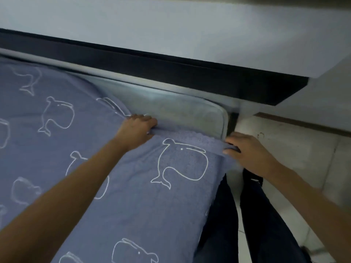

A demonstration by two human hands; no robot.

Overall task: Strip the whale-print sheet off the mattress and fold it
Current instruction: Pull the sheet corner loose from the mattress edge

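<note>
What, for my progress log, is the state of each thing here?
Mattress: far corner bare.
Sheet: peeled off that corner, covering the rest.
Left hand: grips the bunched edge of the sheet.
Right hand: pinches the same edge at the mattress side.

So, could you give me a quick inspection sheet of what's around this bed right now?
Surface: mattress, far corner bare.
Job's things: whale-print sheet, edge peeled back from that corner.
Clutter: nothing seen.
Hands: left hand and right hand both grip the sheet's pulled-back edge.
Cables: nothing seen.
Surroundings: dark bed frame, pale wall, tiled floor.
</note>
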